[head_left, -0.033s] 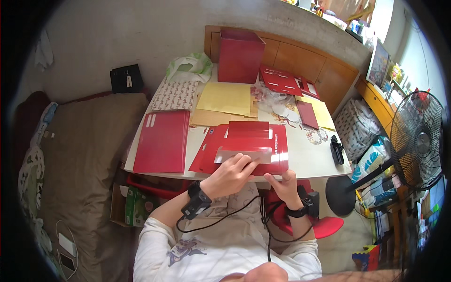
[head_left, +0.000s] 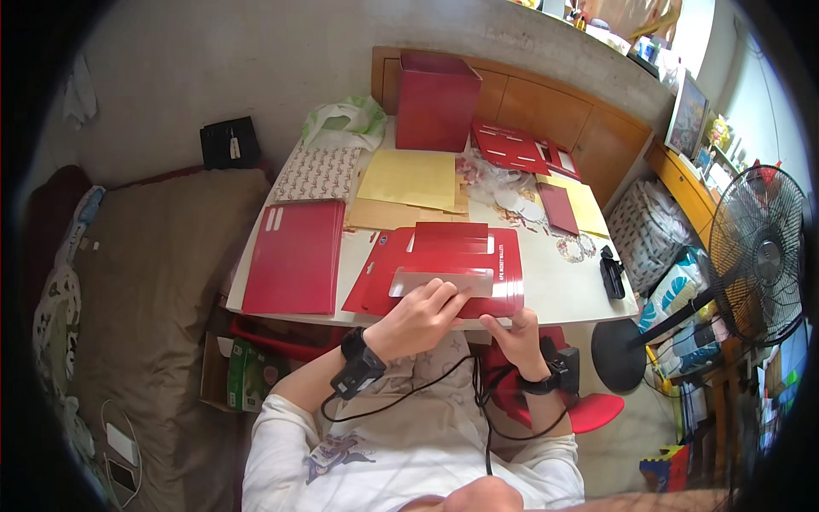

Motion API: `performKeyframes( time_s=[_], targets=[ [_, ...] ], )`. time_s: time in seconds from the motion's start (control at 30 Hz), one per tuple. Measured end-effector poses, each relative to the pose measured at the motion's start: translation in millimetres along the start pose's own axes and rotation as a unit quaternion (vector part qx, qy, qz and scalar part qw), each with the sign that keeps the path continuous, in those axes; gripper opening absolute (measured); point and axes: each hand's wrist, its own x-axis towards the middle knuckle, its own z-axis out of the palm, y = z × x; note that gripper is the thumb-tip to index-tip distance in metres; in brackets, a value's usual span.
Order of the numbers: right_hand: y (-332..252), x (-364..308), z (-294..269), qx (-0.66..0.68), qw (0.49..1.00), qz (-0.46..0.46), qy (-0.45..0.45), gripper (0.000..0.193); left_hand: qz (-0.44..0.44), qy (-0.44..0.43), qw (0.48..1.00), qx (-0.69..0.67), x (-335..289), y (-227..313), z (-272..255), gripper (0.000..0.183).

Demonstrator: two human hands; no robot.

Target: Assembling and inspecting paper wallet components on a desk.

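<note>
In front of me a flat red printed cardboard piece [head_left: 384, 266] lies over the table's near edge, with slots cut in it. A dark red flap [head_left: 452, 236] stands up at its far slot, and a pale flap [head_left: 403, 282] shows at the near one. My left hand [head_left: 426, 312], fingers curled and pressed together, grips the near flap; the fingertips are partly hidden. At the near right corner my right hand [head_left: 517, 339] pinches the cardboard between thumb and fingers. Both wrists wear black strapped devices.
Left of my work lies a dark red cardboard stack [head_left: 294, 260]. Farther back are yellow sheets [head_left: 409, 177], a tall dark red box [head_left: 437, 104], a plastic bag [head_left: 345, 124] and more red cardboard [head_left: 509, 147]. A black object [head_left: 612, 275] and a fan [head_left: 759, 256] stand right.
</note>
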Motion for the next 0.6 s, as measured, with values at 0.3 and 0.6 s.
performKeyframes(
  time_s=[0.3, 0.6],
  targets=[
    [-4, 1, -8, -0.019, 1.000, -0.010, -0.003, 0.018, 0.009, -0.026, 0.999, 0.019, -1, -2, 5, 0.027],
    [-30, 4, -11, -0.365, 0.889, -0.269, -0.064, 0.026, 0.018, -0.050, 0.997, 0.051, -4, -5, 20, 0.022]
  ],
)
